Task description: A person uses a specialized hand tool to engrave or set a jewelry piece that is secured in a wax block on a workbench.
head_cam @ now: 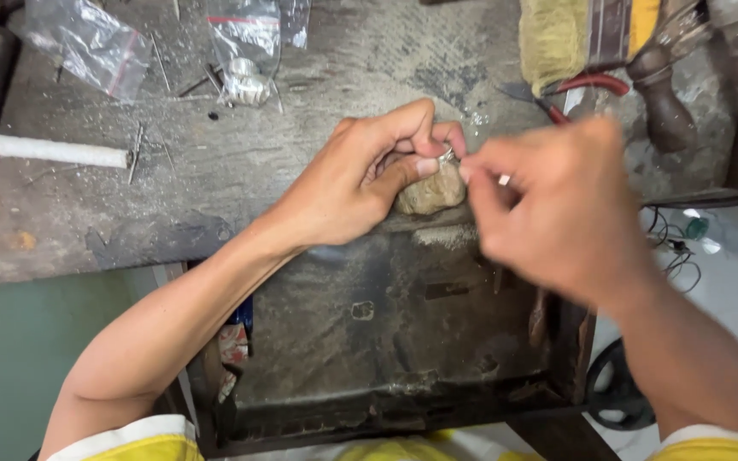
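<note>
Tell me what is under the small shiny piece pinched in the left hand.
Under the small shiny piece, held by the left hand, a tan worn peg juts from the bench edge. The right hand covers its right side.

bench: rough worn wood | ring: shiny metal | bags: glossy plastic

Bare bench leftward; pliers, brush behind right hand.
</note>
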